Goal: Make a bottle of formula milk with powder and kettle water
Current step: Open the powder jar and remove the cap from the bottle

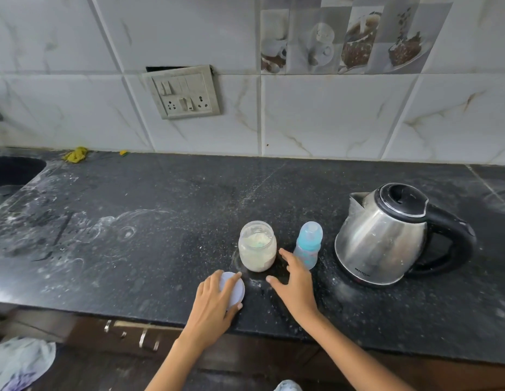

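left hand (pixel 214 301) holds white lid (pixel 234 289); right hand (pixel 296 283) near open powder jar (pixel 257 246)

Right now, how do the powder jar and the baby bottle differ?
The powder jar is wide, clear and open, its lid off under the left hand; the baby bottle is slim, blue and capped. The jar holds pale powder; the bottle looks empty. Both stand upright on the counter.

kettle (pixel 386 241): small dark brand word low on the steel body, near the base; letters too blurred to read for certain
bottle (pixel 307 246): faint markings on the side, not readable
jar (pixel 257 246): no label readable
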Available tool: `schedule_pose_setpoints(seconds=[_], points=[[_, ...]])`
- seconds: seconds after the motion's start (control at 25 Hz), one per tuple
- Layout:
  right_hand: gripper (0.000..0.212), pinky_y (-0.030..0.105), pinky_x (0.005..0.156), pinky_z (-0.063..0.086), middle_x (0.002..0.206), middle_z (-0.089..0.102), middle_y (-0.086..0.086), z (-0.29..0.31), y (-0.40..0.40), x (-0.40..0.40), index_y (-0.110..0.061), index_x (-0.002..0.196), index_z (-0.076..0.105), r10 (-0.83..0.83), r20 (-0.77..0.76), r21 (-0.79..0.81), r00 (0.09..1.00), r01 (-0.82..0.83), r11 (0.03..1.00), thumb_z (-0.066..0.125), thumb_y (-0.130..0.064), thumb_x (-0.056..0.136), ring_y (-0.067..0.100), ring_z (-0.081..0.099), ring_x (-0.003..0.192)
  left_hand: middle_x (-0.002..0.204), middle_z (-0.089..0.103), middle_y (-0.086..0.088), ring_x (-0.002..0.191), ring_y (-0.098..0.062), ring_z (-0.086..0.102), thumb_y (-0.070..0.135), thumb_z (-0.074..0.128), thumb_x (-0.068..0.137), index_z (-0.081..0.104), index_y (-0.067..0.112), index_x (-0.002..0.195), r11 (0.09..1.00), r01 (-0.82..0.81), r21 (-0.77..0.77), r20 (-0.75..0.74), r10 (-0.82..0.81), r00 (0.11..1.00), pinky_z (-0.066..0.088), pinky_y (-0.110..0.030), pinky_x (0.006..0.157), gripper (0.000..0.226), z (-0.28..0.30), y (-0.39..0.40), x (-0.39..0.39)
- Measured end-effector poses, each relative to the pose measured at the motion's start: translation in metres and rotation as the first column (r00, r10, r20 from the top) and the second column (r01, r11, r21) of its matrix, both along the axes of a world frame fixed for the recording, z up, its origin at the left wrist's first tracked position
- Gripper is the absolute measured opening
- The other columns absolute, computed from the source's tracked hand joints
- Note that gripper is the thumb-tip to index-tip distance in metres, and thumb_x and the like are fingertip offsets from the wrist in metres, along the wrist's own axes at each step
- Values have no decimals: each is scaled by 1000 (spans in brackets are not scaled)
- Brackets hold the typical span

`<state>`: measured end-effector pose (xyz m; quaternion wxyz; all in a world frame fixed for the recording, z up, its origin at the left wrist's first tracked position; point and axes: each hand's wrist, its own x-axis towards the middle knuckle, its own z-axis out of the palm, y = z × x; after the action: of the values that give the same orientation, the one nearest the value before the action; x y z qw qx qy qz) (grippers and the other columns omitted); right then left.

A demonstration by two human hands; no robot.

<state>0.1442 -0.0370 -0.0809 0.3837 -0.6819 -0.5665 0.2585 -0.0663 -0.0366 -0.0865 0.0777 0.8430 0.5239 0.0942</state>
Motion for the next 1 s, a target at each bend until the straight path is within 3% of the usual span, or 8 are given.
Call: schedule_pose_setpoints(seconds=[0.12, 0.24, 0.4, 0.56, 0.68, 0.84, 0.92, 1.0], points=[[42, 39, 92, 55, 118, 66, 0, 1, -11, 6, -10, 119, 65, -8, 0, 110, 1000, 8, 994, 76, -8, 79, 14, 61, 109, 139, 44, -17, 122, -36, 47, 59, 27, 91, 38, 27, 139, 1000, -12, -24, 0, 12, 1000, 41, -44, 98, 58, -11, -2, -2], [25, 27, 79, 58, 101, 69, -3, 6, -21, 8, -12, 103, 71, -58, -55, 154, 997, 66, 986, 76, -5, 79, 10, 67, 93, 139, 46, -10, 125, -26, 44, 53, 35, 94, 44, 23, 136, 1000, -16, 4, 147, 15, 989, 41, -42, 102, 53, 8, -8, 9], [27, 14, 64, 54, 96, 63, 2, 8, -32, 24, -16, 99, 63, -214, -161, 210, 964, 245, 947, 79, -12, 77, 11, 64, 82, 126, 53, -2, 115, -15, 49, 32, 48, 96, 52, 15, 127, 979, 155, 133, 392, -196, 899, 44, -37, 94, 35, 45, -17, 51], [63, 21, 85, 49, 121, 53, -1, 5, -21, 44, -12, 126, 48, -309, -246, 104, 919, 341, 934, 82, -23, 74, 10, 55, 107, 152, 27, -1, 141, -9, 22, 26, 53, 94, 32, 15, 142, 975, 224, 0, 633, -173, 754, 21, -19, 113, 54, 66, -2, 108], [75, 27, 102, 43, 136, 50, -2, 0, -2, 50, -13, 137, 41, -194, -255, 91, 947, 224, 970, 80, -27, 75, 9, 49, 125, 157, 15, -1, 144, -10, 9, 23, 57, 92, 20, 18, 147, 974, 213, -78, 621, -119, 775, 13, -21, 114, 67, 70, 27, 140], [56, 31, 97, 49, 125, 62, -4, 3, 13, 61, -19, 132, 47, -70, -361, 35, 930, 88, 996, 71, -15, 82, 4, 58, 115, 147, 40, -2, 138, -19, 32, 7, 63, 85, 32, 27, 142, 951, 278, -136, 601, -144, 786, 32, -40, 111, 68, 69, 58, 155], [52, 32, 96, 49, 122, 64, 0, 9, 16, 69, -18, 129, 50, 4, -422, 32, 907, 10, 999, 71, -17, 82, 9, 60, 115, 131, 55, 4, 120, -14, 52, 6, 64, 83, 40, 30, 136, 932, 331, -148, 628, -170, 760, 45, -40, 98, 63, 73, 71, 154], [52, 32, 97, 51, 123, 64, 4, 17, 16, 79, -15, 130, 51, 81, -524, 15, 848, -86, 996, 73, -15, 83, 14, 61, 115, 121, 59, 11, 106, -9, 59, 12, 67, 84, 43, 29, 134, 892, 411, -185, 674, -190, 714, 51, -37, 90, 58, 80, 84, 151]])
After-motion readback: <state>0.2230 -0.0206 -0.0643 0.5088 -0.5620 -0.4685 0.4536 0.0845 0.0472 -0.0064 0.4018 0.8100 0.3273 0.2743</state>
